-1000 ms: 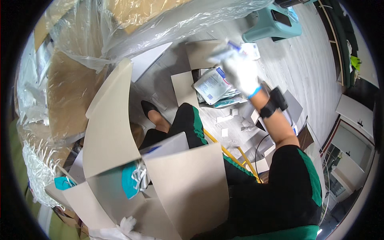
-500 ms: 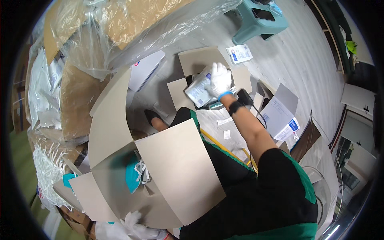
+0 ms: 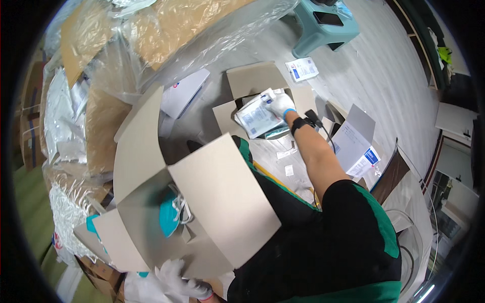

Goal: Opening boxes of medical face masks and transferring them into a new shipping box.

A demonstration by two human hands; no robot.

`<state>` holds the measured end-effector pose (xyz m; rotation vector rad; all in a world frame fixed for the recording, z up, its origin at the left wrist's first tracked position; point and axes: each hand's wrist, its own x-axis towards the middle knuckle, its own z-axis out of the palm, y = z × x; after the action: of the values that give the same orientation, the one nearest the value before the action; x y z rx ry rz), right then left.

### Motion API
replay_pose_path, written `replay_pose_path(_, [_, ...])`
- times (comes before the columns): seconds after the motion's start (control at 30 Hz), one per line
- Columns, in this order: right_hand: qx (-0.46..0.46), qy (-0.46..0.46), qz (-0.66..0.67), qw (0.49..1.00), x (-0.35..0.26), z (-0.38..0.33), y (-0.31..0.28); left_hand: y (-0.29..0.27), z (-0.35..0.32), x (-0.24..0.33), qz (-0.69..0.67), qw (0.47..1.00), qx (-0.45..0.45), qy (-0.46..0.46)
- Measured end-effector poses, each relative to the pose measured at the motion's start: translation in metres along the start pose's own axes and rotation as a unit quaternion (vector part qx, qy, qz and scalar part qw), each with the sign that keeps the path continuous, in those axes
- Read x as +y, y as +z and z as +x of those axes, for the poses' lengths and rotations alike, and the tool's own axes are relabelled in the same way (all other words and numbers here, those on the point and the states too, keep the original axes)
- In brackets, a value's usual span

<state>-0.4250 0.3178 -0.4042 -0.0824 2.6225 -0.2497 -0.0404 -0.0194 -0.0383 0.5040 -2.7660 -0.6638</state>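
My right hand (image 3: pixel 281 105), in a white glove, is closed over the right end of flat white printed packets (image 3: pixel 256 117). They lie in the mouth of a small cardboard box (image 3: pixel 255 78) with its flaps folded out. My left hand (image 3: pixel 178 281), also gloved, is at the near edge of a large open cardboard box (image 3: pixel 225 202). Its fingers are apart and nothing shows in them. Inside that box sits a teal cup-shaped mask (image 3: pixel 168 216) with white straps (image 3: pixel 183 209).
Plastic-wrapped cartons (image 3: pixel 187 30) stand at far left, above a heap of white straps (image 3: pixel 73 217). A teal stool (image 3: pixel 328 33) bears a phone (image 3: pixel 327 18). A loose packet (image 3: pixel 302 69), a white box (image 3: pixel 184 93) and an opened carton (image 3: pixel 353 141) lie on the floor.
My right hand has turned, its fingers now curled leftward over the packets, which lie flatter and farther spread. My left hand has shifted slightly right at the large box's edge.
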Motion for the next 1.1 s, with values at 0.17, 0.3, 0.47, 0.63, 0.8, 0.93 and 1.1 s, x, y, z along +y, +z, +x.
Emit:
replay_pose_path(0.17, [0.124,-0.027,0.312,0.941,0.016,-0.048,-0.034,-0.009,0.011,0.041,0.112,0.99,-0.05,0.07])
replay_pose_path(0.3, [0.181,-0.045,0.417,0.889,0.026,-0.088,-0.069,-0.018,-0.019,0.054,0.071,0.992,-0.052,0.087])
replay_pose_path(0.47, [0.255,-0.072,0.457,0.849,-0.003,-0.141,-0.142,-0.031,-0.058,0.09,0.1,0.984,-0.047,0.137])
replay_pose_path(0.63, [0.254,-0.059,0.611,0.747,-0.033,-0.174,-0.214,-0.035,-0.088,0.1,0.083,0.971,-0.211,0.069])
replay_pose_path(0.8, [0.137,-0.283,0.661,0.681,-0.114,-0.255,-0.276,-0.079,-0.088,0.102,-0.085,0.975,-0.176,-0.107])
replay_pose_path(0.93, [0.083,-0.456,0.564,0.683,-0.16,-0.309,-0.317,-0.101,-0.045,0.102,-0.127,0.977,0.156,-0.07])
replay_pose_path(1.1, [0.064,-0.576,0.367,0.727,-0.222,-0.389,-0.321,-0.123,-0.001,0.152,0.037,0.964,0.243,0.098])
